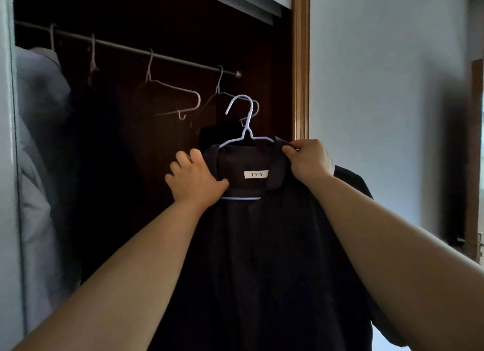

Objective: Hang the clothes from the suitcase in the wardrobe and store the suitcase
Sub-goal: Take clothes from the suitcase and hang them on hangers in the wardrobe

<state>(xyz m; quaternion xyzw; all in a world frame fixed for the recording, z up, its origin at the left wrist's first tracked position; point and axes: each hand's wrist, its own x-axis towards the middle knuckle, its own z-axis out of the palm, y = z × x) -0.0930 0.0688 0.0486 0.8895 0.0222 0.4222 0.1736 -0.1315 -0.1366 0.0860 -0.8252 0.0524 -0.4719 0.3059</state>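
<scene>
A dark shirt (262, 246) with a white neck label hangs on a light blue wire hanger (246, 125) that I hold up in front of the open wardrobe. My left hand (195, 179) grips the shirt's left shoulder with the hanger under it. My right hand (309, 159) pinches the collar at the right shoulder. The hanger's hook is free, below and right of the wardrobe rail (136, 51). The suitcase is not in view.
On the rail hang an empty pink hanger (172, 89), another wire hanger (220, 89) with a dark garment, and a pale garment (39, 115) at far left. The wooden wardrobe frame (301, 62) and a white wall stand to the right.
</scene>
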